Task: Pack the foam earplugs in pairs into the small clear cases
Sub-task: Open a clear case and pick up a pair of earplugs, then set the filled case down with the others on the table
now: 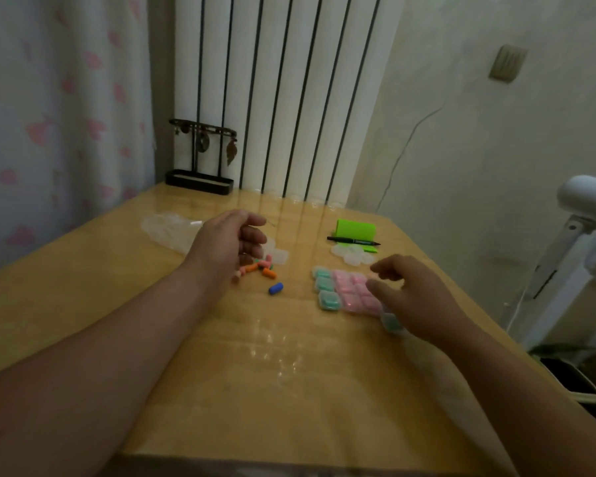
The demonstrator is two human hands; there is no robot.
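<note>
Nothing is seen gripped in either hand. The left hand is held over the table with its fingers curled loosely toward the palm; whether anything is pinched inside cannot be told. The right hand is spread loosely, thumb and forefinger apart, and whether its fingertips touch the cases below cannot be told.

The loose foam earplugs are seen as a small heap of short, rounded cylinders in orange, pink and green, lying near the middle of the table, just under the left hand's fingertips. A single blue earplug lies apart from the heap, at about 5 o'clock from it.

At 3 o'clock from the heap, filled cases are laid touching in a tidy block: teal contents in the column nearest the heap, pink in the rest. The block's far side is covered by the right hand, and one more teal-filled case shows at the block's 5 o'clock corner, partly under that hand.

Empty clear cases are clustered at 12 o'clock from the block. Beyond them lie a black pen and a bright green pad. A crumpled clear plastic bag lies at 10 o'clock from the heap. Everything rests on a glossy wooden table.
</note>
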